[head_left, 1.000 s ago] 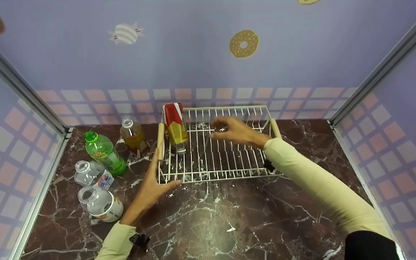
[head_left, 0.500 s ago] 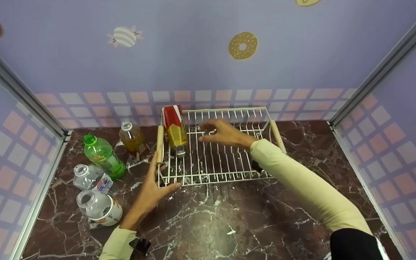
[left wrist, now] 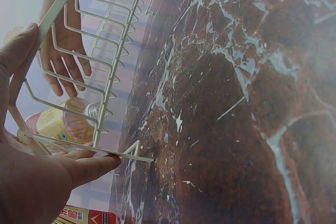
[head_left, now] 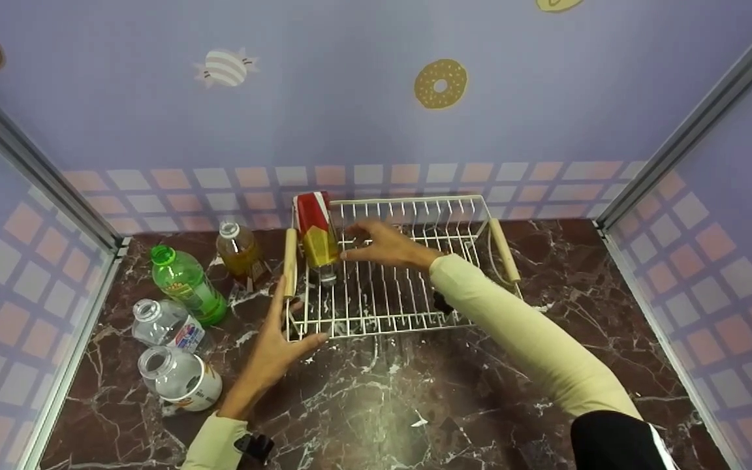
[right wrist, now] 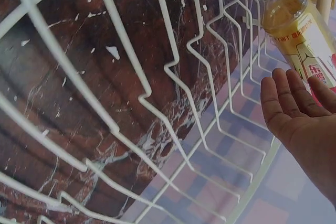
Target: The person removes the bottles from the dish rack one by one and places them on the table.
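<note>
A white wire dish rack (head_left: 408,199) with wooden handles (head_left: 505,251) stands on the counter. My left hand (head_left: 271,349) holds its front left corner, thumb at the front wires, fingers along the left side. In the rack's left end lies a drink bottle (head_left: 318,238) with a red and yellow label, its neck toward me. Beside it, over the rack, my right hand (head_left: 392,247) is held with loosely bent fingers and nothing in it. In the right wrist view, these fingers (right wrist: 294,95) appear close to the bottle (right wrist: 299,30); whether they touch cannot be told.
Left of the rack, several bottles stand on the dark marbled counter (head_left: 376,405): an amber one (head_left: 240,251), a green one (head_left: 188,284), a clear one (head_left: 168,326) and a clear wide-mouthed one (head_left: 180,378). Patterned panels (head_left: 350,130) enclose the back and sides.
My right hand has moved left across the rack toward the red and yellow bottle. My left hand stays at the rack's corner, and the bottles have not moved.
</note>
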{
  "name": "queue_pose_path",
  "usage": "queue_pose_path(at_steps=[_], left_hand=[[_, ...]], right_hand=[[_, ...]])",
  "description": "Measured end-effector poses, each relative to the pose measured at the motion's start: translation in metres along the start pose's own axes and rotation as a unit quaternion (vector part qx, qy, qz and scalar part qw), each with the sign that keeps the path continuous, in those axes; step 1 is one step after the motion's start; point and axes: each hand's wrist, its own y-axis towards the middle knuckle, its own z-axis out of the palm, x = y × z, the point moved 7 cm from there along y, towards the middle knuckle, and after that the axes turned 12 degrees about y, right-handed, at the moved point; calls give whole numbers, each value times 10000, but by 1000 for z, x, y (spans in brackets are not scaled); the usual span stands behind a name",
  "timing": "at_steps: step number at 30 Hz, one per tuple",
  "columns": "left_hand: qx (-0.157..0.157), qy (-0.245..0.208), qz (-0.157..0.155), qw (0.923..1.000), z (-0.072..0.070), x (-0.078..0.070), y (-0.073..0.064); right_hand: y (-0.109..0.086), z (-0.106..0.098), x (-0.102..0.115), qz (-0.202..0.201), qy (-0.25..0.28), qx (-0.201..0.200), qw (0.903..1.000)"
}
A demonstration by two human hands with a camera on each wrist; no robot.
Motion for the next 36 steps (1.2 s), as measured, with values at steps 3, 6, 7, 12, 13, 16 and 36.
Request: queue_pose_path(at_steps=[3, 6, 7, 12, 13, 16, 36], left_hand=[[-3, -23, 13, 10000, -1, -2, -1], [-20, 15, 56, 10000, -2, -5, -2], [-34, 21, 77, 10000, -3, -6, -2], [-122, 110, 159, 9997, -3, -7, -2], [-125, 90, 139, 9998, -3, -6, -2], [-69, -27, 40, 10000, -2, -4, -2], [-76, -136, 75, 9999, 1, 0, -1]], right_hand=[[6, 7, 2, -36, 78, 83, 9999], [11, 12, 3, 20, 77, 144, 9999], [12, 13, 4, 63, 55, 144, 9999], [19, 19, 5, 151, 2, 120, 9998], [20, 20, 6, 118, -4, 140, 9998], [24, 24, 6, 104, -4, 168, 9998], [36, 38, 1, 35, 585, 346, 9977]])
